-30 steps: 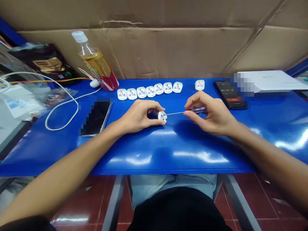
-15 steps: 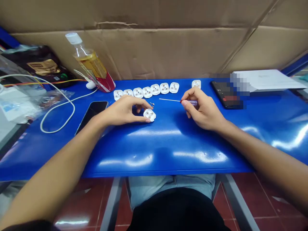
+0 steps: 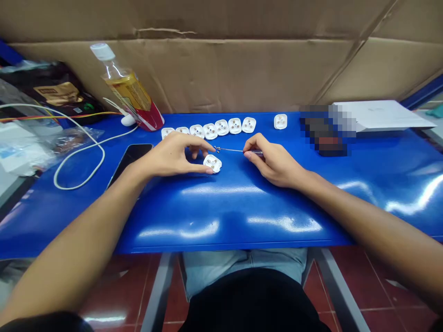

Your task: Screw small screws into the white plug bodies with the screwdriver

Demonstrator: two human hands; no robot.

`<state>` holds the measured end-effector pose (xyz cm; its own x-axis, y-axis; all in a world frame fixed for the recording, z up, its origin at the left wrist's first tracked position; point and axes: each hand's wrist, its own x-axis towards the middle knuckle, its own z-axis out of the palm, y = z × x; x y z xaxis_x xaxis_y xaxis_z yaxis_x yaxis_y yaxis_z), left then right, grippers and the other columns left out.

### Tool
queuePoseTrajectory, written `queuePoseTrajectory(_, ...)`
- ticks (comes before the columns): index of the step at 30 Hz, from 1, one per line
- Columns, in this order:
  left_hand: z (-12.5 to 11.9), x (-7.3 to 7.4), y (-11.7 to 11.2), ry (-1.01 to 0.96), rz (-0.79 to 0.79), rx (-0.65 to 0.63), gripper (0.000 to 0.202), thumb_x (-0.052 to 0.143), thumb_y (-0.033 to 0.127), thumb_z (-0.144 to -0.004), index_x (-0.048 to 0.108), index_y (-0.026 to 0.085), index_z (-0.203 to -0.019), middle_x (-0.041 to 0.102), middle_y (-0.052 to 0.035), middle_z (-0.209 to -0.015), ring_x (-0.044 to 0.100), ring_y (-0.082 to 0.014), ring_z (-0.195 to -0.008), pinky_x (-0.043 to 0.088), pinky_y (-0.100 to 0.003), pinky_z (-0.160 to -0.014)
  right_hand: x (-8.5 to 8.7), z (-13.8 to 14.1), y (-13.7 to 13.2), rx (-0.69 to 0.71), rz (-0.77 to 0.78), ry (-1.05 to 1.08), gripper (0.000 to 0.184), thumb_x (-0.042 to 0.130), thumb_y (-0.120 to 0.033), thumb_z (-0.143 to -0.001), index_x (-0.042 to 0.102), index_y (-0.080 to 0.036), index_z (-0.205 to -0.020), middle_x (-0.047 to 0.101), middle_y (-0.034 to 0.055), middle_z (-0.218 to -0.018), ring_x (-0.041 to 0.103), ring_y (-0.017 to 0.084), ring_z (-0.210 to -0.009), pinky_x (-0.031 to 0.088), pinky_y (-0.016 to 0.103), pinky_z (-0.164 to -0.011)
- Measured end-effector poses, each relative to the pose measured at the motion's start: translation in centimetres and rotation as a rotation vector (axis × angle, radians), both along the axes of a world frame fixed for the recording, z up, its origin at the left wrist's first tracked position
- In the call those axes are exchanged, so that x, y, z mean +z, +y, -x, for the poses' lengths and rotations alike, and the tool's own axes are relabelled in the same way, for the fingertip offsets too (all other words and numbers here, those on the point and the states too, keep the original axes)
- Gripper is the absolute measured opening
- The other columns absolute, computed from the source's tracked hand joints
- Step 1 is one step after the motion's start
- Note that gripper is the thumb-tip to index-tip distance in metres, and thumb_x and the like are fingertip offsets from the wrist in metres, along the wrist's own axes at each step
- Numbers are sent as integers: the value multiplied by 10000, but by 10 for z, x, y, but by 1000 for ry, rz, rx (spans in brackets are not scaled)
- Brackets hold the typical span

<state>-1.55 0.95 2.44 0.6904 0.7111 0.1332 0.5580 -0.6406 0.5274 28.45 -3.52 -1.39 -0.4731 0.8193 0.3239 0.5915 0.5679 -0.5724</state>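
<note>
My left hand (image 3: 180, 154) steadies a white plug housing (image 3: 212, 163) with brass-coloured contacts on the blue table. Its thumb touches the near side, the other fingers curl behind, and the index finger reaches over it. Just beyond the housing lies a small cluster of metal screws (image 3: 217, 149). In my right hand (image 3: 277, 161) a thin screwdriver (image 3: 231, 150) is gripped between thumb and fingers, its handle mostly covered. The screwdriver's tip points left and meets the screws; whether a screw clings to it I cannot tell.
Several similar plug housings (image 3: 221, 127) form a row behind my hands, with a single white one (image 3: 280, 121) apart at right. A phone (image 3: 129, 161), a white cable (image 3: 81, 146) and a leaning bottle (image 3: 133, 99) are at left. A white box (image 3: 384, 115) lies at right.
My right hand has moved left, bringing the screwdriver's tip to the screws. My left hand stays at the plug housing, almost unmoved.
</note>
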Motion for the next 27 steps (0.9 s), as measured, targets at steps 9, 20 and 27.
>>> queuePoseTrajectory(9,1,-9,8,-216,-111,270,319,737,517,-901,828,241,-1032,809,-46,-993,691,-201,-820,532,-311,-776,2,0,-2,7,22,-19,90,496,-310,-1051,533,-248,-1106,716,79,-1078,671,240,-888,503,346,-755)
queuePoseTrajectory(20,-14,-13,1,-268,42,195,357,817,480,-847,835,205,-1074,811,-83,-1060,704,-205,-869,558,-311,-779,11,5,-13,13,-97,88,97,517,-312,-1057,554,-247,-1119,715,62,-1062,666,211,-867,528,333,-778)
queuePoseTrajectory(27,-15,-16,-3,-314,-1,150,264,779,443,-907,861,213,-1007,834,-60,-987,746,-221,-877,563,-311,-819,13,4,-15,38,-104,97,102,521,-291,-1053,560,-244,-1135,719,68,-1072,675,216,-885,538,336,-792)
